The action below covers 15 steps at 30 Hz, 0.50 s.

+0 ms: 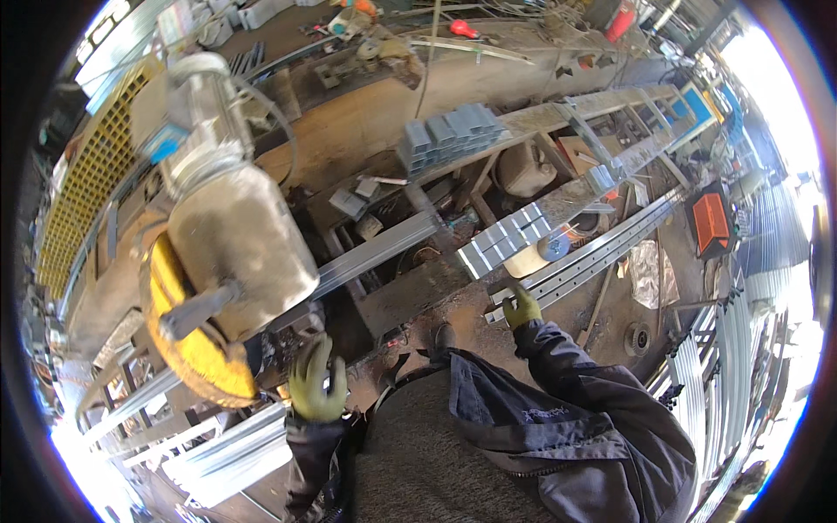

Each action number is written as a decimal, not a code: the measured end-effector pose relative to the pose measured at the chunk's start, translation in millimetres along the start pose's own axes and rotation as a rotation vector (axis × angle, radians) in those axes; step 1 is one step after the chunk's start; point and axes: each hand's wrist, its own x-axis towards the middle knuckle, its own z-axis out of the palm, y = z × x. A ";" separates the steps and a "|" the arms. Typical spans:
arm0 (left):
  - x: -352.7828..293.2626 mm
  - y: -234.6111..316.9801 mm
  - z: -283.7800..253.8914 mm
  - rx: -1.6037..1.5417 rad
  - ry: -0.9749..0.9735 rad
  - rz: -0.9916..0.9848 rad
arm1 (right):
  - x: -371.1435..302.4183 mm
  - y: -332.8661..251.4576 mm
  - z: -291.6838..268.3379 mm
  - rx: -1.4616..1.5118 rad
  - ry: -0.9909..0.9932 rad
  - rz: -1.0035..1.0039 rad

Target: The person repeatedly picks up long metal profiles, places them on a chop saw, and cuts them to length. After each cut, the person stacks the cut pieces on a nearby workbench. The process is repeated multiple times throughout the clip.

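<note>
My left hand [318,381], in a yellowish work glove, is raised with its fingers apart and nothing in it. It is just right of the yellow blade guard [179,322] of a large cut-off saw [240,235]. The saw's dark handle [200,310] sticks out toward me. My right hand [522,309], gloved alike, hovers by the near ends of long perforated metal channels [575,270]; its fingers are loosely bent and apart, with nothing visible in them. Short cut metal pieces [504,241] lie in rows just beyond it. A long metal profile [375,253] runs from under the saw.
Grey cut tube pieces [449,135] are stacked on the bench beyond. A yellow grating [96,166] stands at far left. Long metal profiles [231,458] lie at lower left, others [711,383] at right. An orange-and-black box [710,221] and a round disc [637,338] are at right.
</note>
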 end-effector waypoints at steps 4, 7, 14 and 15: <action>81.3 -40.8 115.9 0.251 -0.190 -0.094 | 76.5 28.1 -56.5 -0.113 0.400 -0.108; 129.8 -81.9 177.3 0.450 -0.378 -0.248 | 122.0 43.4 -91.0 -0.137 0.500 -0.134; 168.3 -97.7 201.9 0.493 -0.535 -0.150 | 178.7 66.8 -131.5 -0.235 0.309 -0.318; 171.0 -91.6 202.8 0.502 -0.554 -0.167 | 182.9 68.6 -131.8 -0.236 0.279 -0.355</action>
